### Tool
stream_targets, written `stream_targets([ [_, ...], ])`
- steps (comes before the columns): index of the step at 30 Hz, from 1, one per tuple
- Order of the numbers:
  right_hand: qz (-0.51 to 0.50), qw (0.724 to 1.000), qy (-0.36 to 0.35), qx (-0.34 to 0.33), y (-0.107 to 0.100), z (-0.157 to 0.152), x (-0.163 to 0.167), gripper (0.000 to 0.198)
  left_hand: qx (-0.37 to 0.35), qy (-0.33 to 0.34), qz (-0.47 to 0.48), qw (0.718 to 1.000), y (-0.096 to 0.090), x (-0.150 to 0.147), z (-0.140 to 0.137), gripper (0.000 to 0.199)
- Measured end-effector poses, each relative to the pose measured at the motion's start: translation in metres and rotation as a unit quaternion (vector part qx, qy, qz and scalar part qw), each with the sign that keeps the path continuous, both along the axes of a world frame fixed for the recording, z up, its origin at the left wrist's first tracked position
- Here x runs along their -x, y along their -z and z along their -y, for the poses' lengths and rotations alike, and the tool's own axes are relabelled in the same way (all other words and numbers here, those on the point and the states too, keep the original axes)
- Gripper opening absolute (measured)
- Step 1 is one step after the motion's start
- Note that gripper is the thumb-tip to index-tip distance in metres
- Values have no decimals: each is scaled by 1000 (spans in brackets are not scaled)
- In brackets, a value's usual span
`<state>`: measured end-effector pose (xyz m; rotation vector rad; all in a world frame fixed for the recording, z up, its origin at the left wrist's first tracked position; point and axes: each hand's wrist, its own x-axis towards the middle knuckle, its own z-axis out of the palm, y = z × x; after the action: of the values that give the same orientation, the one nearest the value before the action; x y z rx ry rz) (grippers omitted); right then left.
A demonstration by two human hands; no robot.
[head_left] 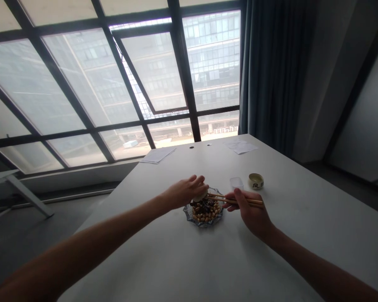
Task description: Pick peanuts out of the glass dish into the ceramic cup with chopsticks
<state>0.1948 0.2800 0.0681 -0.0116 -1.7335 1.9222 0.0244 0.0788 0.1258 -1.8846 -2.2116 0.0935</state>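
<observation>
My left hand is closed around a small whitish cup, tilted low over the far left side of a scalloped glass dish. Peanut-like nuts fill the near part of the dish, with dark pieces behind them. My right hand grips a pair of wooden chopsticks from the right. Their tips point left and reach the cup's mouth above the dish. What lies inside the cup is hidden from me, and the left fingertips partly cover it.
Behind my right hand stand a clear plastic container and a small cream bowl with dark characters. Papers lie at the white table's far left and far right. Beyond are windows and a dark curtain.
</observation>
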Motion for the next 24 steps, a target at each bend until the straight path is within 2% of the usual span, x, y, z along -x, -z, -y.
stream_targets([
  [5, -3, 999, 17, 43, 7, -5, -8, 56, -7, 16, -1, 1000, 7, -1, 1, 67],
  [9, -25, 998, 15, 51, 8, -4, -12, 53, -56, -13, 36, 998, 11, 0, 4, 67],
  [12, -47, 997, -21, 53, 9, 1, -9, 49, -102, -34, 73, 991, 17, 1, 8, 71],
  [16, -54, 994, -91, 15, 8, 10, -1, 45, -143, -46, 102, 983, 27, 2, 12, 76],
  [18, -45, 996, -75, -16, 6, 10, 0, 45, -147, -48, 104, 982, 29, 4, 15, 70],
  [22, -28, 998, 1, -50, 0, 6, -3, 45, -139, -47, 104, 984, 27, 9, 17, 58],
  [24, -37, 998, -20, -55, -2, 4, -2, 42, -137, -49, 104, 984, 24, 10, 17, 57],
])
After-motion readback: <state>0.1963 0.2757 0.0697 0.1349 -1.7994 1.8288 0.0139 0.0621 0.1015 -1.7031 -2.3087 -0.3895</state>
